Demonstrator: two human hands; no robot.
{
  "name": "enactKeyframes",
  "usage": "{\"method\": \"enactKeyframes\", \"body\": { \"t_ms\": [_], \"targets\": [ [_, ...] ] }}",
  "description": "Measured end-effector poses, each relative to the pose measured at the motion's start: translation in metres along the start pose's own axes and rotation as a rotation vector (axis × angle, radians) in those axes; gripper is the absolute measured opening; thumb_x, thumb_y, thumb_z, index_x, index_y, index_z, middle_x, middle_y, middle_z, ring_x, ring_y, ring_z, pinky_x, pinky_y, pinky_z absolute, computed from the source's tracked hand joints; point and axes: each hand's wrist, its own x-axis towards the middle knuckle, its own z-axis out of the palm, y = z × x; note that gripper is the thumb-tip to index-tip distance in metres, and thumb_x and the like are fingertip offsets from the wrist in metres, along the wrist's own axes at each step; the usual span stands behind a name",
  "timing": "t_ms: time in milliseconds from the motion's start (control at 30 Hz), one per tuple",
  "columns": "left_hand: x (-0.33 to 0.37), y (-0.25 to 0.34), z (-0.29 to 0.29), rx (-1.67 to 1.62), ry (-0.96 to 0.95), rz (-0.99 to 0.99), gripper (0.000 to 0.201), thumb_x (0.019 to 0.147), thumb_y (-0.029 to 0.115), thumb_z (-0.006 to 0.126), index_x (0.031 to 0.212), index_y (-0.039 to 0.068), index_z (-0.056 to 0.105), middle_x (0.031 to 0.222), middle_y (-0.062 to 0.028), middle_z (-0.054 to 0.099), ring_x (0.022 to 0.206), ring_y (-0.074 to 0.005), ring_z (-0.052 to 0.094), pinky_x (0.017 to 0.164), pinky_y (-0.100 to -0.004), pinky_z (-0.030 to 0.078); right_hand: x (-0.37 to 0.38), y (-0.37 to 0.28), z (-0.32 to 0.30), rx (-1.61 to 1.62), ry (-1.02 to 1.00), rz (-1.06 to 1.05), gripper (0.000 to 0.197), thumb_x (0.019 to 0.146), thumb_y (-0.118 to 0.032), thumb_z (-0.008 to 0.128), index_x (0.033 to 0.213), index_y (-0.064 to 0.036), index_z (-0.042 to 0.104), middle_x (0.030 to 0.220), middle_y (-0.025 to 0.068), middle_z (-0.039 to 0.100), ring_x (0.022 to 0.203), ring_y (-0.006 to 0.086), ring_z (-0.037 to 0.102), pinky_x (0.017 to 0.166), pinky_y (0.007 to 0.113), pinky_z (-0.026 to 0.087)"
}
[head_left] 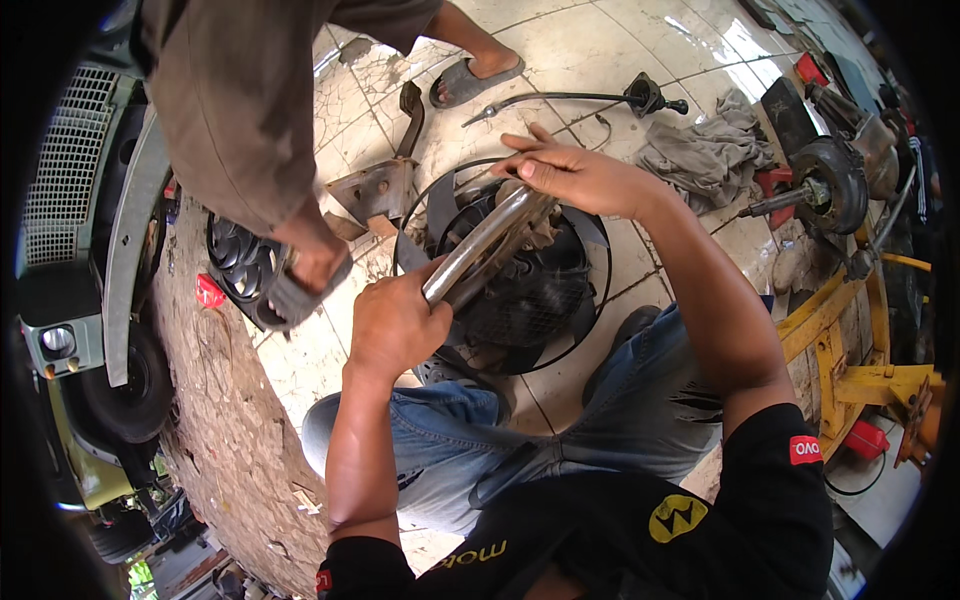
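My left hand (393, 322) is wrapped round the lower left end of a heavy round metal disc (478, 245), seen almost edge-on, with a shiny worn rim. The disc is tilted, rising away from me to the right. Over its far upper end lies my right hand (575, 178), palm against the rim, fingers stretched out and partly spread. Beneath the disc, a round black fan assembly (530, 305) with a thin hoop and blades rests on the floor between my feet. The disc and my hands hide part of it.
A person's sandalled foot (310, 275) stands at left, the other foot (480, 78) farther off. A pedal bracket (375, 190), a gear lever (560, 97) and a grey rag (705, 150) lie beyond. Right are a hub part (830, 185) and yellow frame (835, 375); a vehicle (70, 290) stands left.
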Motion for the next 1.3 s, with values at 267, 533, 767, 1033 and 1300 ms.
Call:
{"method": "enactKeyframes", "body": {
  "t_ms": [267, 533, 767, 1033, 1300],
  "targets": [
    [0.002, 0.003, 0.000, -0.027, 0.007, 0.021, 0.050, 0.077, 0.017, 0.061, 0.126, 0.018, 0.071, 0.085, -0.0217, 0.072, 0.086, -0.0405, 0.070, 0.085, -0.0495, 0.054, 0.002, 0.017, -0.003, -0.072, -0.039, -0.103, 0.053, 0.108, -0.052, 0.038, 0.143, -0.0188, 0.060, 0.165, 0.0066, 0.033, 0.158, 0.0337, 0.004, 0.126, 0.051, 0.011],
    [-0.001, 0.000, -0.003, -0.004, -0.006, 0.025, 0.050, 0.078, 0.018, 0.063, 0.127, 0.021, 0.070, 0.087, -0.0215, 0.072, 0.085, -0.0405, 0.070, 0.083, -0.0497, 0.054, -0.004, -0.005, 0.008, -0.122, 0.003, -0.176, 0.059, 0.107, -0.058, 0.030, 0.143, -0.0204, 0.060, 0.165, 0.0096, 0.032, 0.157, 0.0378, 0.002, 0.126, 0.056, 0.004],
    [-0.003, -0.003, -0.003, -0.024, 0.000, 0.025, 0.051, 0.078, 0.018, 0.062, 0.128, 0.023, 0.070, 0.086, -0.0209, 0.072, 0.086, -0.0407, 0.070, 0.085, -0.0494, 0.054, -0.006, -0.014, 0.019, -0.243, 0.016, -0.248, 0.061, 0.106, -0.059, 0.032, 0.149, -0.0221, 0.053, 0.167, 0.0060, 0.028, 0.158, 0.0316, 0.000, 0.126, 0.053, 0.010],
    [-0.001, -0.006, -0.004, 0.003, -0.030, 0.001, 0.052, 0.078, 0.018, 0.062, 0.130, 0.024, 0.069, 0.089, -0.0212, 0.072, 0.089, -0.0404, 0.069, 0.087, -0.0491, 0.054, -0.004, -0.006, 0.021, -0.181, 0.096, -0.191, 0.060, 0.107, -0.059, 0.032, 0.152, -0.0233, 0.050, 0.167, 0.0057, 0.029, 0.158, 0.0326, 0.003, 0.126, 0.053, 0.009],
    [0.000, -0.009, -0.002, 0.005, -0.036, 0.005, 0.053, 0.078, 0.018, 0.063, 0.130, 0.024, 0.069, 0.088, -0.0195, 0.073, 0.088, -0.0401, 0.069, 0.089, -0.0475, 0.053, -0.005, -0.002, 0.010, -0.236, 0.064, -0.068, 0.064, 0.107, -0.061, 0.027, 0.153, -0.0228, 0.048, 0.168, 0.0065, 0.027, 0.158, 0.0320, -0.002, 0.126, 0.054, 0.007]
  ]
}}
